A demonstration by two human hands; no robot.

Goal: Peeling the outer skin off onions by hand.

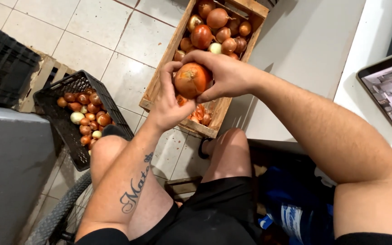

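left hand [169, 106] and right hand [221, 75] grip one onion [191, 80] | above wooden crate [159, 75] of onions | black crate [60, 115] with onions on floor, left

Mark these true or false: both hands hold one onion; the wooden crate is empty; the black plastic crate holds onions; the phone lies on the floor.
1. Both the left hand and the right hand hold one onion. True.
2. The wooden crate is empty. False: it holds many onions.
3. The black plastic crate holds onions. True.
4. The phone lies on the floor. False: it lies on a white counter at the right.
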